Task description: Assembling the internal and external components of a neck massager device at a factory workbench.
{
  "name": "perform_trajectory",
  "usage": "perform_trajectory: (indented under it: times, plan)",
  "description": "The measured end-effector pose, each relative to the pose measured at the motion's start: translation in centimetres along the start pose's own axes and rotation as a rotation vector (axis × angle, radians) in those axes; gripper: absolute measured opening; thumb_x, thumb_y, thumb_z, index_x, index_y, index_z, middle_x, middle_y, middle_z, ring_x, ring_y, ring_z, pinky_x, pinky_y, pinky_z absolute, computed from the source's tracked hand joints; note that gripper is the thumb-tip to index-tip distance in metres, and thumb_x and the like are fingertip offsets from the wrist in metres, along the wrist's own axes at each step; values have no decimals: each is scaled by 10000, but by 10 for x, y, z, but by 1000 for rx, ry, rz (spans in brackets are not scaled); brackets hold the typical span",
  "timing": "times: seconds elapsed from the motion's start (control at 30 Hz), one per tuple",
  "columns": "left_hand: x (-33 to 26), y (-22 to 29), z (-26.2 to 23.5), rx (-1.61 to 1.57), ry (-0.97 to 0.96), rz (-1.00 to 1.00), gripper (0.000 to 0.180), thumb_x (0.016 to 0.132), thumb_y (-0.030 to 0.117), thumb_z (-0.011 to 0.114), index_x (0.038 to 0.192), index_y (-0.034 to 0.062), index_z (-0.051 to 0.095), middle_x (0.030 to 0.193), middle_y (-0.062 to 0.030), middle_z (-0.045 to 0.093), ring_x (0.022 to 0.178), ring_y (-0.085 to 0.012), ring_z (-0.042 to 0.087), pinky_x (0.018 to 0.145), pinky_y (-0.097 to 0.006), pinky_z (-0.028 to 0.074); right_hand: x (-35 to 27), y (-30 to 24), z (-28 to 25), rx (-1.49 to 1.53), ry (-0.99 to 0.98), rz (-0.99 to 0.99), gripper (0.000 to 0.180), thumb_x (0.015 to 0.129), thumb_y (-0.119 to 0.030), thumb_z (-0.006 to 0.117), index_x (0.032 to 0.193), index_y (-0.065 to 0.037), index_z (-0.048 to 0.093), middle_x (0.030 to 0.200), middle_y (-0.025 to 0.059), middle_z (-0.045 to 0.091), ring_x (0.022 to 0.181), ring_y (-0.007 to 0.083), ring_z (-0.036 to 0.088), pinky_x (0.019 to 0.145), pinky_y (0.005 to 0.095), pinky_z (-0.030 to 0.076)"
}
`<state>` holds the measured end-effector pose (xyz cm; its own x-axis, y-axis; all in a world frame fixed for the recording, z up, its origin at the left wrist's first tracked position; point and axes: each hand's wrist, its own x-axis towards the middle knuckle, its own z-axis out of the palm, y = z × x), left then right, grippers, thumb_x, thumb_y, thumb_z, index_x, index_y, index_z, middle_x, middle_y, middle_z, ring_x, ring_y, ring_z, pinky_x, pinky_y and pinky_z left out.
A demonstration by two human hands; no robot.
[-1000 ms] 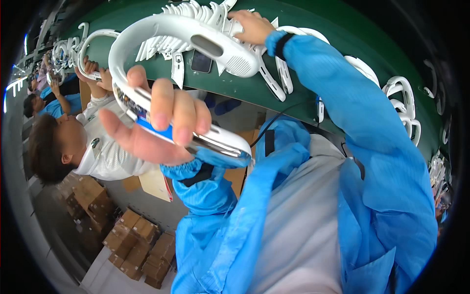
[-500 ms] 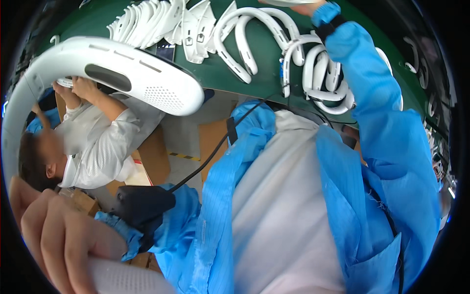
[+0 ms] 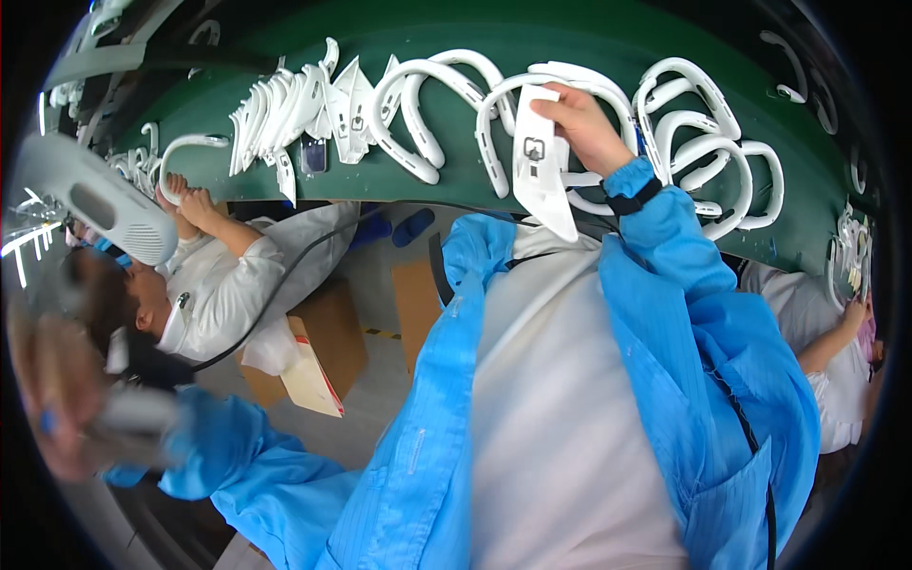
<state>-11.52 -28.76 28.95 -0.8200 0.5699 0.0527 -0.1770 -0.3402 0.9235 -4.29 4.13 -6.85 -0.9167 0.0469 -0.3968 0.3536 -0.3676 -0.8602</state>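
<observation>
My right hand [image 3: 591,123] pinches the top end of a flat white plastic cover [image 3: 539,180] with a small square cutout, held over the near edge of the bench. At the far left my left hand [image 3: 62,389] is smeared by motion, its fingers closed around a white neck fan. One end of the neck fan [image 3: 104,199], with a dark oval slot and a grille of small holes, reaches up close to the view; its other end blurs beside the hand. Behind the cover, several white U-shaped neckbands [image 3: 404,114] lie on the green bench.
A row of white curved covers [image 3: 275,119] lies on the green bench [image 3: 285,28], beside a dark phone-like rectangle [image 3: 313,156]. A co-worker in white [image 3: 228,294] sits at the left, another [image 3: 807,351] at the right. Cardboard boxes [image 3: 328,332] stand below; a black cable [image 3: 304,252] crosses my left side.
My right hand has come back from the far edge of view toward me, bringing the white cover into sight. My left hand and the neck fan have moved farther from the view, and the view has shifted.
</observation>
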Motion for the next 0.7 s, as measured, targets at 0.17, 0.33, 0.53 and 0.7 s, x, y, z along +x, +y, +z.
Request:
perform_trajectory:
  times: [0.17,0.33,0.53,0.7]
  plan:
    - [19,-152,44,352,130,-102,459,900,384,413,1087,-34,443,639,-144,566,461,-214,537,422,-289,442,-33,-41,-19,157,42,-177,169,851,-145,532,964,-19,528,826,68,622,648,120,595,562,233,491]
    - [21,-241,54,71,-167,-282,518,889,478,418,1078,-4,436,670,-194,578,517,-285,594,453,-332,493,-75,-71,-39,148,125,-228,189,837,-93,508,1015,-38,481,768,109,620,620,145,597,545,244,498]
    - [59,-310,80,-330,-172,-363,798,825,708,212,1073,-5,473,681,-212,583,544,-315,596,481,-357,494,-107,-91,-48,-77,101,-12,387,829,-66,480,1216,-83,464,1028,94,549,730,126,613,603,231,497]
    - [63,-314,107,-226,-123,-309,809,836,695,152,1042,-16,478,670,-212,582,531,-303,589,473,-360,492,-114,-103,-27,-909,271,-634,253,800,-34,517,1035,-84,597,1096,110,509,964,202,531,810,293,428]
